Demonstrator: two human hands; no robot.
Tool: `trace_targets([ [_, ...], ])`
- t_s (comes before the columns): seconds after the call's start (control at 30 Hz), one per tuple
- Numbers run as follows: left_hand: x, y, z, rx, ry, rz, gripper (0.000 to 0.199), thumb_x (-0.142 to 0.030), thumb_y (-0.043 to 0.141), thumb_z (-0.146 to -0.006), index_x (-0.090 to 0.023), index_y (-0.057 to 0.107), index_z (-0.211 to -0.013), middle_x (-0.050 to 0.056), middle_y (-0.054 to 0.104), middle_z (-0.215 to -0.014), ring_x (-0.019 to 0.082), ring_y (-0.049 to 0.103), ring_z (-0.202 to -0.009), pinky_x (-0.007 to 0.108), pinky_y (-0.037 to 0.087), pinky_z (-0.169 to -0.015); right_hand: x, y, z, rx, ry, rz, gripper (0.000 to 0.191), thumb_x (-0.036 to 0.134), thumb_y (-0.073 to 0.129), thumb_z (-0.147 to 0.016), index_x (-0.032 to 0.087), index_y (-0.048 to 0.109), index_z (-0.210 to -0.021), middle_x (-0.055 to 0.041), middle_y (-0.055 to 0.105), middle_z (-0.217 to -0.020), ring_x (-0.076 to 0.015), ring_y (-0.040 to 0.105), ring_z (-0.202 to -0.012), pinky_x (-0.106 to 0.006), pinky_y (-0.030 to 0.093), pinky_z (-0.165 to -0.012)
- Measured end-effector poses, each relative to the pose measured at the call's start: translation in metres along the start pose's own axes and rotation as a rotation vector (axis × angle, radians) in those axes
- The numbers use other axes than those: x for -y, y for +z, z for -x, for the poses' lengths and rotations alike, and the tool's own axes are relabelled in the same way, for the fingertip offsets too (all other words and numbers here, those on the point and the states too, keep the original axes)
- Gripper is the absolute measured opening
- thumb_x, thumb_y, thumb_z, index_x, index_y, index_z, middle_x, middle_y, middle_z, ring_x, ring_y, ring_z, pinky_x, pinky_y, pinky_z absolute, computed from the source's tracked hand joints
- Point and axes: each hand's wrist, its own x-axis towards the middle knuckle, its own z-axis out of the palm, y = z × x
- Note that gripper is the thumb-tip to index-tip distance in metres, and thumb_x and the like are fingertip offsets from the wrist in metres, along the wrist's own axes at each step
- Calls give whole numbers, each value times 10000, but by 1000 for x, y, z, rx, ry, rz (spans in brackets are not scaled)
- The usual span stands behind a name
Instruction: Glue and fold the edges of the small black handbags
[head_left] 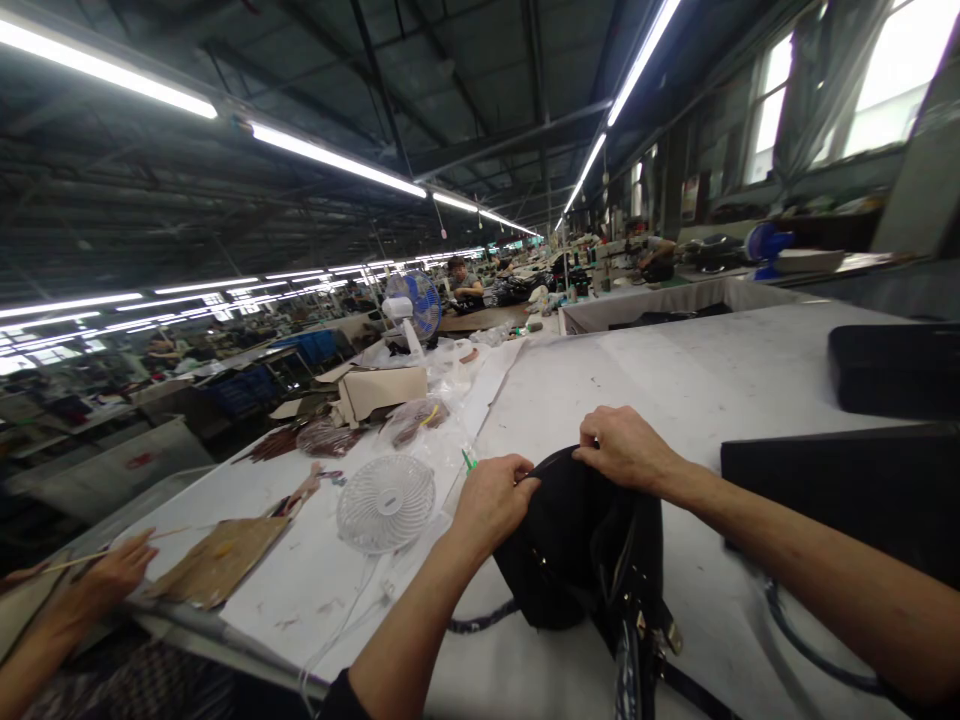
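A black bag (570, 540) with metal fittings and straps stands on the white table in front of me. My left hand (491, 500) is closed on the left end of its upper edge, thumb and fingers pinched together. On the same edge, farther right, my right hand (626, 445) also pinches the black material. Folds of the bag hang below both hands. At its lower right dangle a strap and shiny metal hardware (671, 635). A green-tipped tool (469, 460) shows just behind my left hand, partly hidden.
Left of me, a white fan (386, 503) with a cord lies on the table (675, 365). A co-worker's hand (124, 560) holds a thin stick near a brown board (217, 562). Black bags (892, 370) sit at the right. Behind are a cardboard box (382, 392) and a blue fan (424, 303).
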Motion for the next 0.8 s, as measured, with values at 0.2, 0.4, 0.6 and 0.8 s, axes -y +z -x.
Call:
trace_targets([
  [0.2, -9, 8, -14, -3, -18, -43, 177, -320, 609, -785, -243, 762, -830, 36, 742, -813, 206, 641, -774, 284, 429, -656, -1, -2, 3, -1, -4, 23, 185, 321, 672, -800, 208, 662, -653, -52, 711, -766, -220, 629, -779, -329, 418, -720],
  [0.4, -10, 11, -15, -13, -47, -41, 168, -313, 610, -777, -238, 759, -792, 27, 728, -761, 195, 626, -739, 274, 416, -629, -2, -3, 7, -6, -8, 23, 192, 329, 674, -798, 210, 659, -648, -46, 710, -756, -217, 624, -769, -334, 414, -717],
  [0.6, -11, 18, -22, -32, 85, -18, 211, -340, 583, -817, -246, 755, -895, 21, 739, -801, 192, 637, -764, 275, 431, -674, -3, -4, 7, -15, -1, 33, 210, 309, 653, -810, 206, 647, -627, -57, 706, -737, -223, 615, -777, -334, 399, -698],
  [0.8, -23, 25, -35, -7, 117, 13, 195, -335, 602, -810, -263, 774, -867, 10, 754, -829, 187, 643, -797, 268, 437, -704, -5, -8, 11, -11, 23, -4, 175, 307, 677, -796, 204, 665, -655, -60, 706, -766, -226, 614, -798, -331, 418, -714],
])
